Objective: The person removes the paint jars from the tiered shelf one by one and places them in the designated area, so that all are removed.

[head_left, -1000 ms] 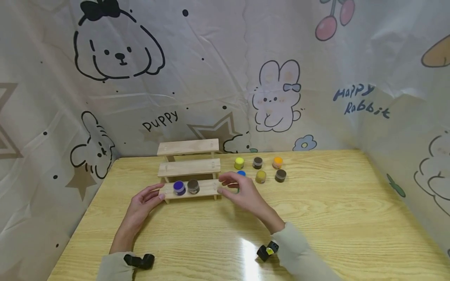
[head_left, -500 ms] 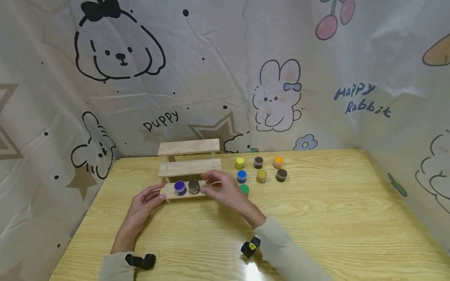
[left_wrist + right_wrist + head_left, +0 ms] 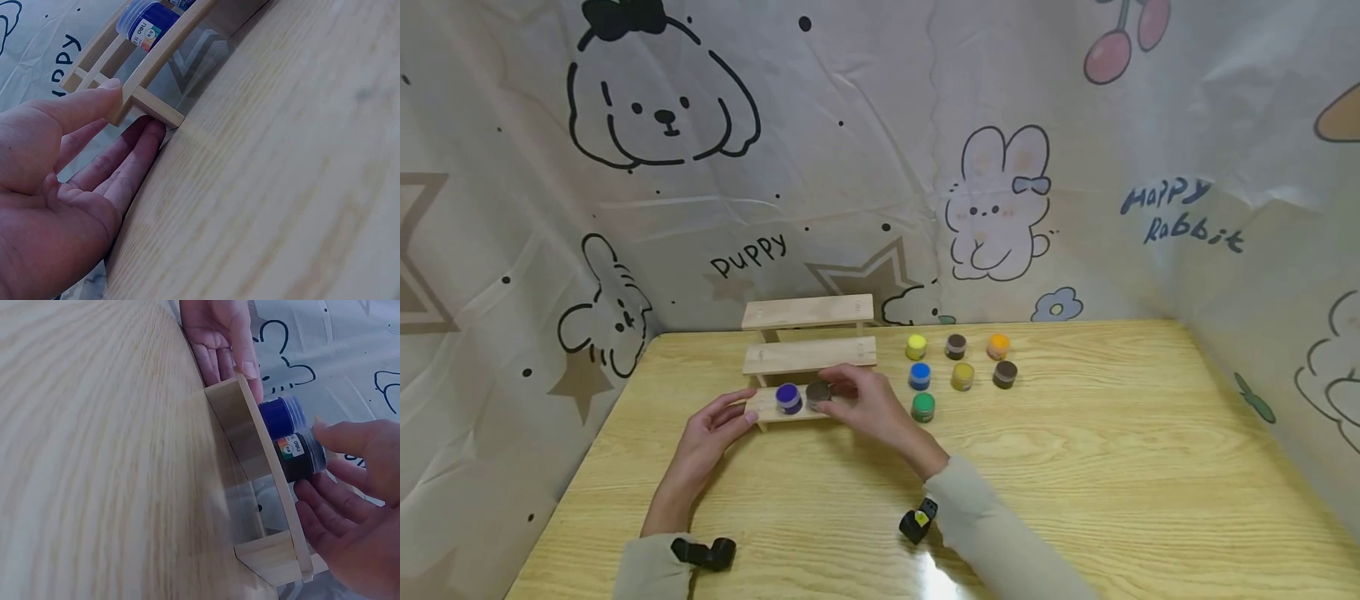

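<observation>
A three-step wooden display stand (image 3: 809, 357) stands near the back of the table. On its lowest step sit a purple paint jar (image 3: 788, 398) and a dark brown paint jar (image 3: 817, 395), side by side and upright. My left hand (image 3: 702, 437) holds the left end of that step; in the left wrist view the thumb (image 3: 94, 106) lies against the board's end and the fingertips are by the leg. My right hand (image 3: 872, 406) pinches the dark jar between thumb and fingers, as the right wrist view shows. It covers the right end of the step.
Right of the stand are several more paint jars: green (image 3: 923, 407), blue (image 3: 919, 376), bright yellow (image 3: 916, 347), mustard (image 3: 962, 376), orange (image 3: 998, 347) and two dark ones. A printed cloth (image 3: 850, 167) hangs behind the table (image 3: 1075, 467).
My right hand has moved left from the step's right end to the dark jar and now grips it, uncovering the blue and green jars. The left hand has stayed on the stand.
</observation>
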`<state>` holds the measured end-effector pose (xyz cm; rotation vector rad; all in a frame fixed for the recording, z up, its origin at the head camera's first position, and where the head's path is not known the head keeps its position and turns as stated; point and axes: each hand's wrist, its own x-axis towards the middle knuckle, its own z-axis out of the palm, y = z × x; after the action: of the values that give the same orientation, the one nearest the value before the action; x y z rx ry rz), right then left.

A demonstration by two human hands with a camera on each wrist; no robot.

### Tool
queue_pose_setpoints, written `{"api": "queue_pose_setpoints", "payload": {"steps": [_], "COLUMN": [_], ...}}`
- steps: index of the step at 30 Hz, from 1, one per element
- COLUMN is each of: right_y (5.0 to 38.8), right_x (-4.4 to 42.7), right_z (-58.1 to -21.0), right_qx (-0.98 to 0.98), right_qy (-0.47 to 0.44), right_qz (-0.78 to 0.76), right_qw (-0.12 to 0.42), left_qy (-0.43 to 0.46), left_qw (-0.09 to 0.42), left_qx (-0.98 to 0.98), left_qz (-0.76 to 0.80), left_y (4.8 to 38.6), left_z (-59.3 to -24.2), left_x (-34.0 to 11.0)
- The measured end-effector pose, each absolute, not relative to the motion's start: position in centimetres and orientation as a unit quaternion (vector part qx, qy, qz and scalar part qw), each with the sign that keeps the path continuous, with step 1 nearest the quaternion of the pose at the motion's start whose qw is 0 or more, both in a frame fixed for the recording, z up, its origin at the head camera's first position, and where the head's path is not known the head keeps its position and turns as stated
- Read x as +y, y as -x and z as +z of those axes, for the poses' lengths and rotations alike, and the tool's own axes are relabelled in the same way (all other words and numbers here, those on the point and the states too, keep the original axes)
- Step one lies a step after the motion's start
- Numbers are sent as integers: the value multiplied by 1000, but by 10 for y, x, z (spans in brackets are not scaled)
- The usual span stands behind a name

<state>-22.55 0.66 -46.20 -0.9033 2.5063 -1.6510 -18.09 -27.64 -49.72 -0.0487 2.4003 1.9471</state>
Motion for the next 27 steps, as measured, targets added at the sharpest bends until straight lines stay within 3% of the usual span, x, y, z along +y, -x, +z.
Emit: {"api": "queue_pose_setpoints", "payload": {"steps": [27], "right_y": [225], "right_x": [2], "right_z": [-458], "right_qx": [818], "right_qy": [251], "right_qz": [-517], "right_qw": [15], "left_qy": [24], "left_qw": [25], "left_qx": [781], "left_qz": [623], "left_y": [182], "left_z": [-496], "left_x": [-276]}}
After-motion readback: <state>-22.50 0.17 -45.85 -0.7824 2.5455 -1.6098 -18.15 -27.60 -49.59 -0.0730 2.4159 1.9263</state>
